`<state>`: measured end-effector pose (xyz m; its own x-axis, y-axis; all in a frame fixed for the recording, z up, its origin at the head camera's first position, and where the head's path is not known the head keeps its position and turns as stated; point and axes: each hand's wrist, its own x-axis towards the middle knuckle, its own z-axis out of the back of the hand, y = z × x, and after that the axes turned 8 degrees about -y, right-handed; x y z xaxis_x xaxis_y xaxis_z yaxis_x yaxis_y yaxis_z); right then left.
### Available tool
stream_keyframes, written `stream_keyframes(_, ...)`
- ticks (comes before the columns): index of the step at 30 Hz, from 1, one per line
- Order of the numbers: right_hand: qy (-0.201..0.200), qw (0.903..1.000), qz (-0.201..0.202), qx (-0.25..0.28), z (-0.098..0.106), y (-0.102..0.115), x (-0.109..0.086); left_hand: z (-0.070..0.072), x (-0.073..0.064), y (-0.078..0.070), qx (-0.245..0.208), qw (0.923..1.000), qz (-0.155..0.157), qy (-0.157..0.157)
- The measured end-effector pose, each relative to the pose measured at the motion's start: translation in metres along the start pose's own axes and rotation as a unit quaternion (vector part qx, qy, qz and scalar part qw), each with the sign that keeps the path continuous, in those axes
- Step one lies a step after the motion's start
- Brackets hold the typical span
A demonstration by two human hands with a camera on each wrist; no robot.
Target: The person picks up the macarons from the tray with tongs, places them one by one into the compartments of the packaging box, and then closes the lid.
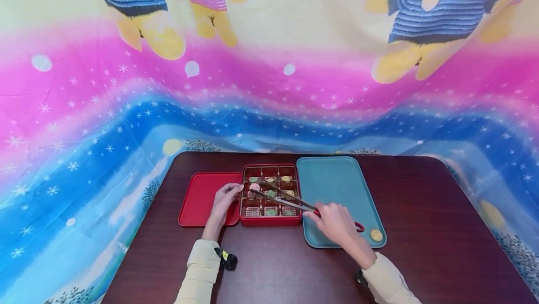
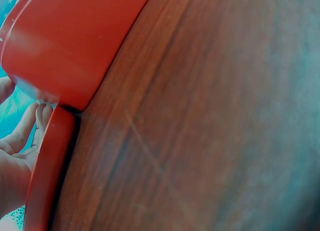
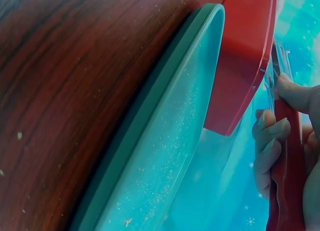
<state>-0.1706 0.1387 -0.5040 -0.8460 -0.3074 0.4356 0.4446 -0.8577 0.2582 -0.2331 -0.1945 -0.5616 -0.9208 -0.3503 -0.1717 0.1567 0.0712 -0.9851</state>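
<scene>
My right hand (image 1: 334, 222) grips a pair of metal tongs (image 1: 290, 201) by the red handles (image 3: 289, 166). The tongs reach left over a red box (image 1: 271, 221), their tips at a pink cookie (image 1: 254, 186) in the middle row's left compartment. Other compartments of its brown divided insert hold green, yellow and striped cookies, such as a green cookie (image 1: 271, 212) in the front row. At the box's left side, my left hand (image 1: 223, 201) touches the edge with extended fingers. The left wrist view shows fingers (image 2: 25, 126) beside the box wall.
Left of the box lies a red lid (image 1: 206, 201), partly under my left hand. A teal tray (image 1: 332, 177) is on the right, with one round yellow cookie (image 1: 376, 235) in its near right corner. Crumbs dot the tray. All stand on a dark wooden table (image 1: 429, 229) before a printed cloth.
</scene>
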Motion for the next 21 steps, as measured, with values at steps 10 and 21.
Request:
stream_keyframes(10,-0.001,1.0000,0.003,0.003,-0.003,0.000,0.000,0.000,-0.001,0.001,0.001,1.0000,0.001,-0.001)
stream_keyframes(21,0.002,0.9972,-0.067,0.033,0.011,-0.017,-0.004,0.001,0.000,0.000,0.002,1.0000,-0.002,0.005)
